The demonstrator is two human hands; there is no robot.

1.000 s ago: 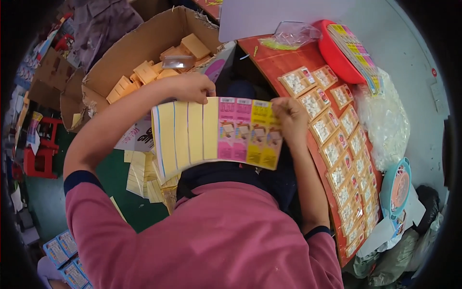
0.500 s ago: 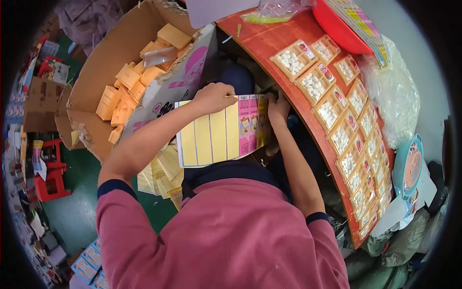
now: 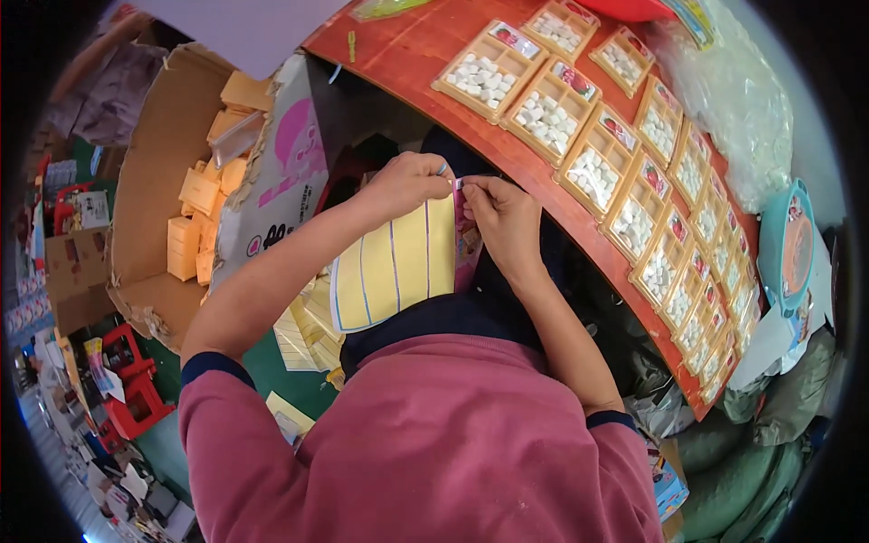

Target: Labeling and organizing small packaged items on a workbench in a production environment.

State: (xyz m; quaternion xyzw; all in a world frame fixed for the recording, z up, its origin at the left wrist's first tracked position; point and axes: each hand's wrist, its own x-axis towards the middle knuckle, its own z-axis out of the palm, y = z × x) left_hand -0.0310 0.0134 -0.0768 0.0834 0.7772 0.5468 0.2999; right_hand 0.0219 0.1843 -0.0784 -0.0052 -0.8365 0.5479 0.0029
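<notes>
A sticker sheet (image 3: 398,258), bare yellow backing with thin coloured lines and a pink printed strip along its right side, lies tilted over my lap. My left hand (image 3: 409,188) is closed in a pinch on its top edge. Just right of it, my right hand (image 3: 509,222) pinches the upper corner of the pink strip, with thumb and forefinger together. A small whitish bit shows at those fingertips; whether it is a lifted label I cannot tell. My right hand and its forearm hide most of the printed strip.
To the right, a red-brown table (image 3: 398,45) carries rows of pale trays (image 3: 543,113) with white pieces and picture labels. At left stands a torn cardboard box (image 3: 136,262) of orange plastic parts (image 3: 199,195). Used yellow sheets (image 3: 308,326) lie below; a turquoise basket (image 3: 786,244) is far right.
My right hand has come up to the sheet's top edge, beside my left hand, and now pinches there. Less of the pink strip shows. The whole view has shifted, with the table nearer.
</notes>
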